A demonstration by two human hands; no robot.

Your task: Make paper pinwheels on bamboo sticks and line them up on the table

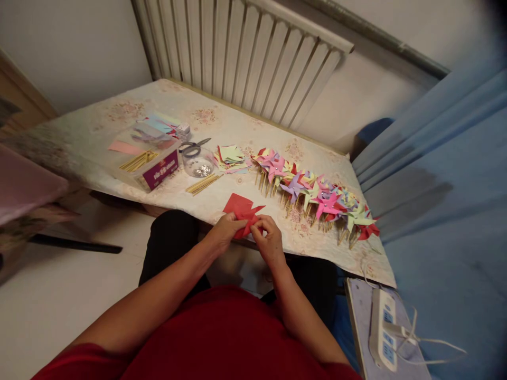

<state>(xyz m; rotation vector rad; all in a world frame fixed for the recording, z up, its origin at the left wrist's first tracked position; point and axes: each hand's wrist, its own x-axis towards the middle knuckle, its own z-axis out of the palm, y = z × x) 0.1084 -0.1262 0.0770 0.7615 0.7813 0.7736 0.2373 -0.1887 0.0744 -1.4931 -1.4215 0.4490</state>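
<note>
A red paper pinwheel [238, 205], partly folded with some pointed blades showing, is between my hands at the table's front edge. My left hand [227, 229] pinches its left side with the thumb on top. At its right side my right hand [269, 240] is closed, fingertips pressed on the paper near the middle; whether a small pin is in them I cannot make out. Just beyond lie a stack of colored paper squares [231, 154], a loose bunch of wooden sticks [203, 184] and a clear round dish [188, 168] with small shiny pieces.
Many finished pinwheels [293, 187] on sticks lie in rows to the right. Scissors [194, 148] rest by the dish. A purple-labelled box [160, 170] of sticks stands at the left. A power strip [383, 330] with cables sits at the lower right, beside a blue curtain [443, 179].
</note>
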